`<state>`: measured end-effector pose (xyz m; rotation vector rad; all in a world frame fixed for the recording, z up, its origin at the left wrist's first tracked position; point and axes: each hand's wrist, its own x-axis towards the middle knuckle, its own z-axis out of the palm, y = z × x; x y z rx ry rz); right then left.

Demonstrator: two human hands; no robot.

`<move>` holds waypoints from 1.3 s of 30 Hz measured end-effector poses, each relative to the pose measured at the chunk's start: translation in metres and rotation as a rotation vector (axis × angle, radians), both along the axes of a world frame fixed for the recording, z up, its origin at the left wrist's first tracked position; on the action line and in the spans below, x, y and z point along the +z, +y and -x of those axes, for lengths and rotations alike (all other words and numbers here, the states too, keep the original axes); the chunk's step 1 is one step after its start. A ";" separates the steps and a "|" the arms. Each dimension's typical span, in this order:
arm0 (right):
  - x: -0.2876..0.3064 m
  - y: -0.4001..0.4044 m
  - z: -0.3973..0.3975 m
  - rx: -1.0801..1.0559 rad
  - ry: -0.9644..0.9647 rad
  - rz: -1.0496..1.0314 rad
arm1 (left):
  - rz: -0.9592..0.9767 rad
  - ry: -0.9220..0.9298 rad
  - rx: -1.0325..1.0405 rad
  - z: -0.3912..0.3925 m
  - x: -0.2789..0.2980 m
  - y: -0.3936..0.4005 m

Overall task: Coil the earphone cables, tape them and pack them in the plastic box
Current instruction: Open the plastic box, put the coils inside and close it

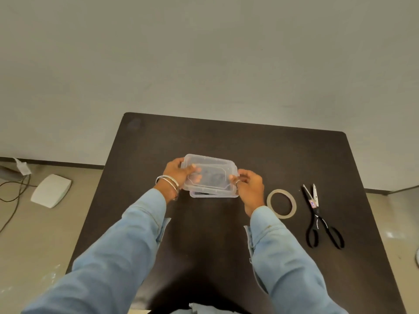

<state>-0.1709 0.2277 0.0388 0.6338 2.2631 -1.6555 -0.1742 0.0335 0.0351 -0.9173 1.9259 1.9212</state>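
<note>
At the middle of the dark bench (pixel 260 152), the left hand (pixel 179 172) and the right hand (pixel 250 185) each grip one end of the clear lid (pixel 209 174), held tilted just above the plastic box (pixel 214 194). Something dark shows through the plastic, too blurred to name. To the right lie a tape roll (pixel 281 203) and black scissors (pixel 319 217), near each other.

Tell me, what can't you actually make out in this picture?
- What lies inside the plastic box: only a dark blur shows through the clear lid in the head view; whether it is earphone cables is unclear.
- Whether the lid is snapped shut: the left hand and right hand cover its ends.
- Label on the scissors: too small.
</note>
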 end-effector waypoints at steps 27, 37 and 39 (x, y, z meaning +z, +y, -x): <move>-0.040 0.016 0.015 0.002 -0.085 -0.166 | -0.023 -0.172 -0.019 -0.013 -0.051 0.004; -0.049 0.025 0.030 -0.100 -0.381 0.192 | 0.195 -0.140 0.054 -0.017 -0.052 0.009; -0.051 0.024 0.029 -0.081 -0.318 0.133 | 0.344 -0.101 0.041 -0.018 -0.051 0.017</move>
